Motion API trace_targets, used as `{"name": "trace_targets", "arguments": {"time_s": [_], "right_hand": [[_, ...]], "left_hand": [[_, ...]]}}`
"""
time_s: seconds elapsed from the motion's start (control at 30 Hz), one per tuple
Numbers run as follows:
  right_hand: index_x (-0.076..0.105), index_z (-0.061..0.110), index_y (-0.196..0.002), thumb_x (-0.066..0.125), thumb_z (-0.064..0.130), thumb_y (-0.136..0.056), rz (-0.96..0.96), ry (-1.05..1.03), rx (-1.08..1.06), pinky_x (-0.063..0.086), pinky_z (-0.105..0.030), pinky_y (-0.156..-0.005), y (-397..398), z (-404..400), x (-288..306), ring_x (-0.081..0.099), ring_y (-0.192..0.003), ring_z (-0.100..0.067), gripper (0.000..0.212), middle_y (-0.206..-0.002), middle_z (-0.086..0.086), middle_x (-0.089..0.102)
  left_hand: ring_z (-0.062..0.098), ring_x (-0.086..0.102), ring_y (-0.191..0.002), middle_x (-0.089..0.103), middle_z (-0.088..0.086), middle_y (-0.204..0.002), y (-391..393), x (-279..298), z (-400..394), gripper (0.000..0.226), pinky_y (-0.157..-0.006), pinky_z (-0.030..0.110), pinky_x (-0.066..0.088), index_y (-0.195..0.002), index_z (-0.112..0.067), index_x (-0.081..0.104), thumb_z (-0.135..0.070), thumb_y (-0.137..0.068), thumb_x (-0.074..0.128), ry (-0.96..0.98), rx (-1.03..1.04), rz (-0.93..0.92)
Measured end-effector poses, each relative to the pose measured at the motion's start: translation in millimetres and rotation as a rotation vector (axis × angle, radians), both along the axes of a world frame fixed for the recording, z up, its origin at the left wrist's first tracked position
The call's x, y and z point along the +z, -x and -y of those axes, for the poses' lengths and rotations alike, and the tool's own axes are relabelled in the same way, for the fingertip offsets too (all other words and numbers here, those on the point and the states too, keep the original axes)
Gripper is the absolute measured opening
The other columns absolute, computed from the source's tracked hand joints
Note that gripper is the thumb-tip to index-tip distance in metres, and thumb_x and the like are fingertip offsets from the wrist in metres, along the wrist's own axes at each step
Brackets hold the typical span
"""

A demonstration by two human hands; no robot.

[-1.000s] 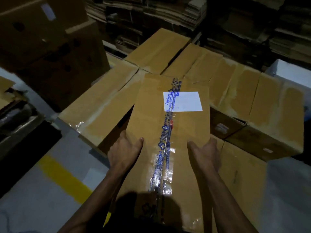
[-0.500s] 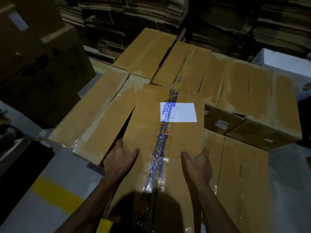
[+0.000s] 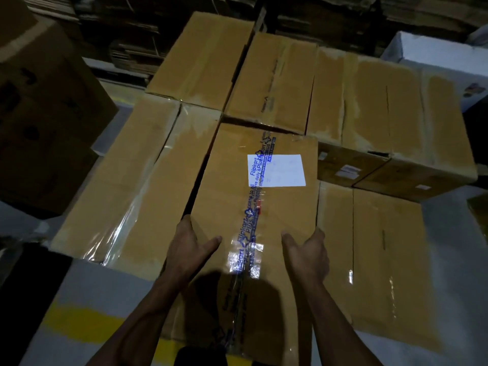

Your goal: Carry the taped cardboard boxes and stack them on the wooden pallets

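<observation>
A brown cardboard box [image 3: 274, 207], sealed with blue-printed clear tape and bearing a white label [image 3: 277, 170], lies lengthwise in front of me. It fills a slot between a taped box on the left [image 3: 126, 196] and a lower one on the right [image 3: 375, 249]. My left hand [image 3: 190, 249] grips its left edge, fingers down in the gap and thumb on top. My right hand [image 3: 307, 256] grips the right edge the same way. Further taped boxes [image 3: 277, 83] lie behind it. No pallet shows beneath them.
Tall dark cartons [image 3: 39, 114] stand at the left. Stacks of flattened cardboard [image 3: 184, 25] fill the back, and a white box [image 3: 435, 54] sits at the back right. Grey floor with a yellow line [image 3: 79, 323] runs along the near left.
The labelled box has moved forward and down into the slot between its neighbours. Both hands stayed on its sides.
</observation>
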State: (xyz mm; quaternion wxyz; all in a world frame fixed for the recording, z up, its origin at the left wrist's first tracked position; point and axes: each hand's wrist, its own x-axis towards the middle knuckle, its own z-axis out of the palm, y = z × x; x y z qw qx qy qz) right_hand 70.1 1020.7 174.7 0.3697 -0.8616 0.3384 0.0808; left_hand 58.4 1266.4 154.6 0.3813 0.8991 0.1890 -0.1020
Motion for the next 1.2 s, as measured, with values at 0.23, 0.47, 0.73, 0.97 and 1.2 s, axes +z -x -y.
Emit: {"name": "trace_targets", "arguments": {"time_s": [0.23, 0.47, 0.73, 0.97, 1.2], "right_hand": [[0.041, 0.016, -0.142, 0.073, 0.049, -0.08, 0.048, -0.017, -0.059, 0.046, -0.043, -0.096, -28, -26, -26, 0.059, -0.115, -0.037, 0.077, -0.128, -0.011, 0.063], [0.046, 0.015, -0.138, 0.075, 0.044, -0.08, 0.099, -0.026, -0.101, 0.044, -0.044, -0.098, -44, -37, -50, 0.058, -0.115, -0.035, 0.071, -0.128, -0.007, 0.061], [0.048, 0.013, -0.138, 0.077, 0.042, -0.079, 0.099, 0.018, -0.126, 0.044, -0.042, -0.096, -50, -39, -71, 0.058, -0.116, -0.034, 0.072, -0.128, -0.008, 0.062], [0.04, 0.018, -0.141, 0.071, 0.046, -0.083, 0.045, 0.018, -0.1, 0.046, -0.046, -0.098, -70, -42, -94, 0.057, -0.119, -0.035, 0.072, -0.135, -0.007, 0.057], [0.033, 0.008, -0.146, 0.067, 0.051, -0.086, -0.017, 0.048, -0.014, 0.047, -0.048, -0.097, -78, -33, -109, 0.053, -0.124, -0.037, 0.082, -0.141, -0.014, 0.05]], "left_hand": [[0.031, 0.031, -0.14, 0.029, 0.018, -0.155, -37, -22, -21, 0.115, -0.112, 0.04, 0.031, -0.15, 0.001, 0.019, -0.061, -0.068, 0.069, -0.03, -0.079, -0.061], [0.029, 0.011, -0.149, 0.013, 0.016, -0.162, -64, -41, -30, 0.121, -0.121, 0.041, 0.015, -0.153, 0.0, 0.01, -0.064, -0.064, 0.06, -0.082, -0.097, -0.06], [0.034, 0.007, -0.149, 0.015, 0.02, -0.16, -69, -64, -27, 0.114, -0.12, 0.042, 0.01, -0.152, 0.004, 0.013, -0.052, -0.074, 0.076, -0.206, -0.121, -0.038], [0.042, 0.036, -0.138, 0.034, 0.029, -0.15, -64, -93, -21, 0.088, -0.11, 0.052, 0.03, -0.142, 0.003, 0.043, -0.067, -0.09, 0.032, -0.583, -0.308, -0.086], [0.041, 0.038, -0.137, 0.033, 0.027, -0.151, -63, -106, -21, 0.081, -0.11, 0.052, 0.029, -0.142, -0.004, 0.046, -0.067, -0.093, 0.031, -0.685, -0.315, -0.027]]}}
